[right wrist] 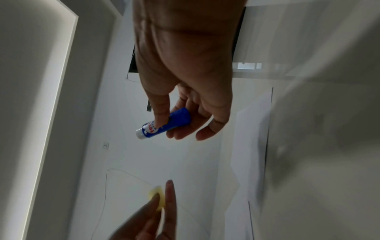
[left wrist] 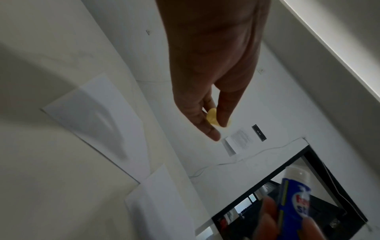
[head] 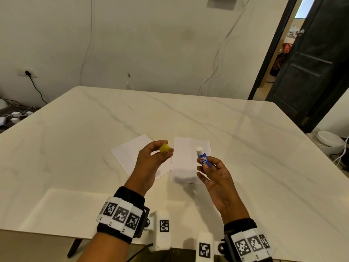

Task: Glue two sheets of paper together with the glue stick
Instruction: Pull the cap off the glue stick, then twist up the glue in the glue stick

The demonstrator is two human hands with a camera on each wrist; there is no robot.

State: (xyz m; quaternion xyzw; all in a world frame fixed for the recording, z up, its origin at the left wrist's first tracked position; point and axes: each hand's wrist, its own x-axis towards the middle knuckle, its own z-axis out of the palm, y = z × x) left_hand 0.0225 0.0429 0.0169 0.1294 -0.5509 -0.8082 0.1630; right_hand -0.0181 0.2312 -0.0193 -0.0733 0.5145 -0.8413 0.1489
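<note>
Two white paper sheets lie side by side on the marble table (head: pixel 75 148): the left sheet (head: pixel 128 152) is turned at an angle, the right sheet (head: pixel 186 161) lies straight. My left hand (head: pixel 160 150) hovers over the left sheet and pinches the yellow cap (head: pixel 164 148) between thumb and fingers; the left wrist view shows the cap (left wrist: pixel 212 116) too. My right hand (head: pixel 207 167) holds the blue glue stick (head: pixel 203 157) upright above the right sheet, its white tip uncapped. In the right wrist view the thumb presses the glue stick (right wrist: pixel 164 124) against the fingers.
A dark door (head: pixel 309 63) stands ajar at the back right. Cables and white adapters (head: pixel 15 116) lie on the floor at the left. A round white device (head: pixel 328 138) sits beyond the table's right edge. The wall rises behind the table's far edge.
</note>
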